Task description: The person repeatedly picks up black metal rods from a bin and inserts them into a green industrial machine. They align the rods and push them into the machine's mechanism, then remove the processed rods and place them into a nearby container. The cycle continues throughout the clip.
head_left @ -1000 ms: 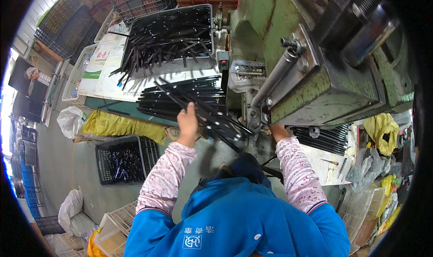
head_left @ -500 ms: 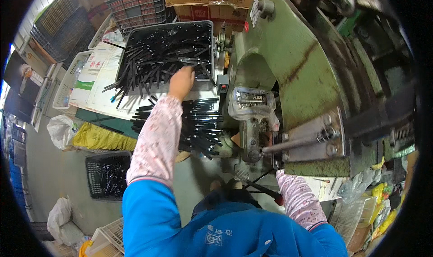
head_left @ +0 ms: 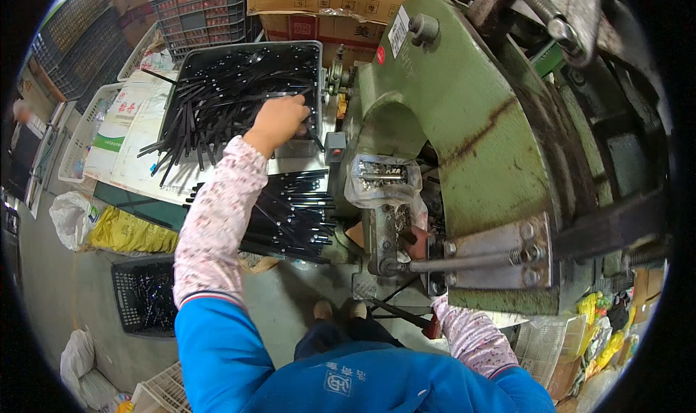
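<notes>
The left hand (head_left: 279,121) closes on black strips (head_left: 217,105) at the grey tray's (head_left: 317,72) right edge, many unprocessed; the right hand (head_left: 417,242) sits under the green press (head_left: 464,123), grip unclear.

Your left hand (head_left: 281,121) rests on a heap of thin black strips (head_left: 217,101), long and flat, lying crisscross in a grey tray (head_left: 313,50) on the bench; several spill over its near-left edge. A second bundle of black strips (head_left: 293,213) lies lower, roughly parallel, beside the press.
</notes>
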Motion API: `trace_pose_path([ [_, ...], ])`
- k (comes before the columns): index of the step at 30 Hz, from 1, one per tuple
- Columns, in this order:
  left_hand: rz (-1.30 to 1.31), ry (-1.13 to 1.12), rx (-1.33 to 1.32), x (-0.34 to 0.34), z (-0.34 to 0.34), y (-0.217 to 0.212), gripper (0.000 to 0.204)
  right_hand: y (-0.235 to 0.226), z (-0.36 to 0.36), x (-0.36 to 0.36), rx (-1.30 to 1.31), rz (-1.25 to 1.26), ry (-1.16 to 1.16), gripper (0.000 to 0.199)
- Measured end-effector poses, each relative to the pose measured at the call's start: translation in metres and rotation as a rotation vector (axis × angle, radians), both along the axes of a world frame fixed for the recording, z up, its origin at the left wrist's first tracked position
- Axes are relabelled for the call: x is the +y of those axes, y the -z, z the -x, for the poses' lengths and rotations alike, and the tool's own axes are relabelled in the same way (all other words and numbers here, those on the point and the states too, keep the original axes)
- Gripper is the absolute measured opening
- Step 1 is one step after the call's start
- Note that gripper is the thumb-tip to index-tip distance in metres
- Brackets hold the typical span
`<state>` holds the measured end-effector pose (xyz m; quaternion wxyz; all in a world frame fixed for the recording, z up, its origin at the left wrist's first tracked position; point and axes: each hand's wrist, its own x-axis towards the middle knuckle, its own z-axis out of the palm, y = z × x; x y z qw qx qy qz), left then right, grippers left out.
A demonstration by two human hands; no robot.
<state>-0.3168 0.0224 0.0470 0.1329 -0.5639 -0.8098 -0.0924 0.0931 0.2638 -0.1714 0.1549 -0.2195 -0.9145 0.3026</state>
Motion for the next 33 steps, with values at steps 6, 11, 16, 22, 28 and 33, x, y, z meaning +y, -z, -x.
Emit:
trace_pose_path([
  [6, -0.312, -0.052, -0.188, -0.054, -0.107, -0.1, 0.033, -0.036, -0.024, -0.017, -0.113, -0.094, -0.022, 0.029],
  [11, -0.648, -0.16, -1.021, -0.045, -0.203, -0.029, 0.027, -0.052, -0.003, -0.02, -0.134, -0.172, -0.068, 0.031],
  [16, -1.038, -0.17, -1.928, 0.0, -0.286, 0.026, 0.021, -0.074, 0.005, -0.023, -0.112, -0.149, -0.094, 0.032],
  [22, -1.012, -0.252, -1.72, 0.012, -0.297, 0.036, 0.007, -0.146, -0.026, -0.047, 0.107, 0.42, -0.185, 0.03],
  [28, -1.104, -0.314, -1.702, 0.011, -0.296, 0.031, 0.009, -0.203, -0.027, -0.088, 0.189, 0.99, -0.145, 0.025],
  [33, -0.988, -0.281, -1.597, 0.003, -0.294, 0.039, 0.014, -0.189, -0.013, -0.1, 0.006, 0.877, -0.003, 0.026],
])
